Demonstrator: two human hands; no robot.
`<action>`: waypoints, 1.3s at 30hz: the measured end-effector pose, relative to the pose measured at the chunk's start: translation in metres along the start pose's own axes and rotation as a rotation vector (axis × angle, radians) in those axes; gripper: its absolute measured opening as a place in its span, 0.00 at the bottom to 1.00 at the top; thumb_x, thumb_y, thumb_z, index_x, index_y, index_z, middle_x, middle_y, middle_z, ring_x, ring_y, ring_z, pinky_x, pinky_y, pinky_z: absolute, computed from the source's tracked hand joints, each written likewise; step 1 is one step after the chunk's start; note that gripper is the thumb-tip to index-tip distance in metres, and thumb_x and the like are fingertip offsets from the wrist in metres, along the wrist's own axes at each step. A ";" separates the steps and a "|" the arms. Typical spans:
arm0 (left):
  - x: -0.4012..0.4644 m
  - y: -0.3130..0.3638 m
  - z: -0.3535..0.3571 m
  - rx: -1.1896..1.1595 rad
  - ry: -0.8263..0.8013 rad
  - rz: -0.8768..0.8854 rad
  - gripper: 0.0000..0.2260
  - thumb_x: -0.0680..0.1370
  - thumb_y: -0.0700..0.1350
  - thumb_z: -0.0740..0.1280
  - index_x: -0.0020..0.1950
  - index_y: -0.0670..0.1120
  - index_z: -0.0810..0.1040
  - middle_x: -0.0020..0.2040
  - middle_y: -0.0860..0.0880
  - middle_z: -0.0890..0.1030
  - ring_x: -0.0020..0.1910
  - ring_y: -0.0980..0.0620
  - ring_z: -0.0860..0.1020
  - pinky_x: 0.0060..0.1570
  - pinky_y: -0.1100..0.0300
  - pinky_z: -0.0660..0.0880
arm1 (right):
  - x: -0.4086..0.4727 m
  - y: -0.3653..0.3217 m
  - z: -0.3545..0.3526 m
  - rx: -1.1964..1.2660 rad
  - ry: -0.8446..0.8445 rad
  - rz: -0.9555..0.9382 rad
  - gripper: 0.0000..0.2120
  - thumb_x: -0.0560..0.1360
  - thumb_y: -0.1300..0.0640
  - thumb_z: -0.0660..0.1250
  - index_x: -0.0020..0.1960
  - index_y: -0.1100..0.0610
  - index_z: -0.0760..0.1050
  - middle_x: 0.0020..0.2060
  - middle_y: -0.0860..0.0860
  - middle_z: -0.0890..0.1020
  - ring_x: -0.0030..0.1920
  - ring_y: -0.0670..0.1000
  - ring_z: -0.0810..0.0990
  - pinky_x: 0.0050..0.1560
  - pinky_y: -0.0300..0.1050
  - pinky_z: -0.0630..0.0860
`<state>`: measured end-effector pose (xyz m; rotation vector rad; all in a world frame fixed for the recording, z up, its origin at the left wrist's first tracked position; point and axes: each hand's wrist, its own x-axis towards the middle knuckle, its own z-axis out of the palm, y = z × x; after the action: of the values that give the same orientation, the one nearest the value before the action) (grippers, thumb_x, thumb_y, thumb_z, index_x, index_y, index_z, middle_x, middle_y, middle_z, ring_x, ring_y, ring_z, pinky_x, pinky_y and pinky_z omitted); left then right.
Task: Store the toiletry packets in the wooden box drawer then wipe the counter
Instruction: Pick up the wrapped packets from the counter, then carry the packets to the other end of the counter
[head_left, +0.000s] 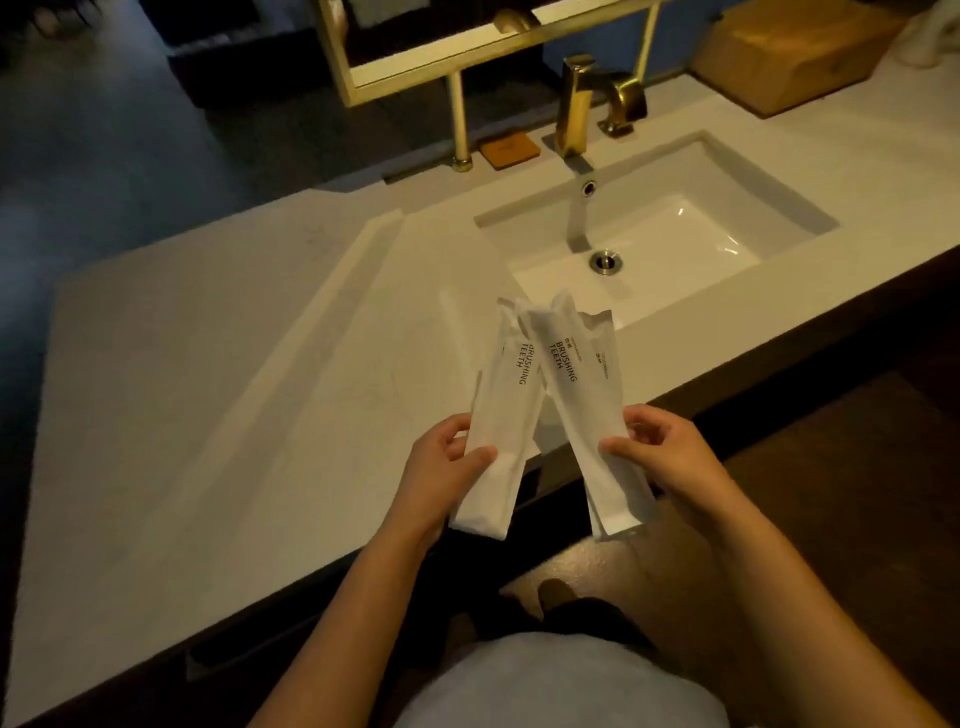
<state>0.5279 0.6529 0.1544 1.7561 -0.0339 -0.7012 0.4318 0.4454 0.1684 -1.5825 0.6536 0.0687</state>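
Observation:
My left hand (441, 462) grips a long white packet (501, 410) printed "BRUSHING TEETH", held up over the front edge of the counter. My right hand (660, 447) pinches two more white packets: one reads "BRUSHING TEETH" (571, 384), and another with small print (605, 353) sits behind it. The packets fan out and cross at their upper ends. The wooden box (795, 52) stands at the far right corner of the white counter (208, 389); its drawer cannot be seen from here.
A white sink (675, 244) with a brass tap (576, 104) lies behind the packets. A small brown coaster (509, 148) sits beside a brass mirror post (460, 124). The counter's front edge (550, 467) runs under my hands.

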 end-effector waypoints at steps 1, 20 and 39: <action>0.000 -0.001 0.009 0.049 -0.047 0.011 0.12 0.74 0.38 0.66 0.52 0.53 0.76 0.50 0.49 0.83 0.47 0.53 0.82 0.43 0.58 0.77 | -0.010 0.008 -0.009 0.005 0.050 0.008 0.08 0.70 0.63 0.70 0.43 0.51 0.78 0.42 0.49 0.81 0.44 0.49 0.79 0.44 0.44 0.77; -0.052 -0.109 0.153 0.823 -0.426 0.034 0.15 0.74 0.36 0.66 0.61 0.40 0.76 0.56 0.44 0.79 0.55 0.45 0.77 0.50 0.59 0.69 | -0.223 0.265 -0.120 0.205 0.608 0.629 0.16 0.72 0.63 0.68 0.59 0.64 0.72 0.52 0.57 0.75 0.51 0.56 0.73 0.54 0.52 0.72; -0.070 -0.143 0.317 1.091 -0.405 -0.033 0.16 0.74 0.37 0.67 0.61 0.40 0.76 0.59 0.40 0.79 0.57 0.42 0.76 0.52 0.54 0.70 | -0.269 0.343 -0.289 0.222 0.677 0.719 0.16 0.72 0.65 0.69 0.58 0.65 0.73 0.57 0.62 0.78 0.52 0.60 0.77 0.49 0.46 0.71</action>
<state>0.2745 0.4473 0.0152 2.5910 -0.7936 -1.1774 -0.0405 0.2815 0.0144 -1.0711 1.6809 -0.0116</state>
